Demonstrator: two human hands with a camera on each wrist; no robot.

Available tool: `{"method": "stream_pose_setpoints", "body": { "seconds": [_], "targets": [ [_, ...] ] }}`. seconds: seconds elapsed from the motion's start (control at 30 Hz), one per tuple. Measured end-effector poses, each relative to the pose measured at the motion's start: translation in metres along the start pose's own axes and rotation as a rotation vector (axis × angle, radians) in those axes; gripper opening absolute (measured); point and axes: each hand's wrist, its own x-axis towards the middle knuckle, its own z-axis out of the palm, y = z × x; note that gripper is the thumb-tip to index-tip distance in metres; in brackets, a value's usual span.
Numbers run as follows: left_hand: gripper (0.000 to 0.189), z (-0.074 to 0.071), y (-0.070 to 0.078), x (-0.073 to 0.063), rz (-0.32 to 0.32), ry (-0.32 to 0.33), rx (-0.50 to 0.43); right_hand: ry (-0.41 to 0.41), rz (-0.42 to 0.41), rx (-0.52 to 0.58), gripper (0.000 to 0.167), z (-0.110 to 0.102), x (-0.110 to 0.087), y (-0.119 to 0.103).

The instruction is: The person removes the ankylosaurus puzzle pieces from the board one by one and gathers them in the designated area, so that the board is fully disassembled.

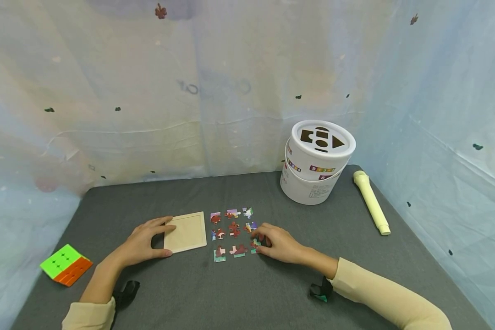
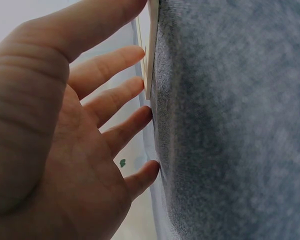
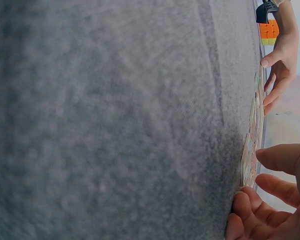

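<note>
Several cardboard jigsaw pieces in red, green and purple lie in neat, spaced rows on the dark cloth. My right hand is at the front right one, a piece with green and red print, pinching it between thumb and index finger; its other fingers curl underneath, low over the cloth. To the left of the rows lies a shallow, light wooden puzzle tray, bare inside. My left hand touches its left side, thumb at the near corner, index finger over the far rim, fingers mostly straight in the left wrist view.
A green and orange cube puzzle sits left of my left forearm. At the back right stands a white bucket with shape cutouts in its lid. A pale yellow stick lies along the right table edge. Cloth sheets hang behind and at the sides.
</note>
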Motion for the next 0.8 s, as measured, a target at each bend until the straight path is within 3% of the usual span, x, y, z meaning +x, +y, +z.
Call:
{"method": "stream_pose_setpoints", "body": {
  "seconds": [0.53, 0.8],
  "targets": [
    [0.074, -0.002, 0.008, 0.001, 0.006, -0.001, 0.012, 0.009, -0.012, 0.0, 0.028, 0.0, 0.001, 0.0],
    [0.069, -0.001, 0.017, 0.002, 0.058, 0.048, 0.062, 0.013, -0.024, 0.007, 0.027, 0.001, 0.001, 0.001]
  ]
}}
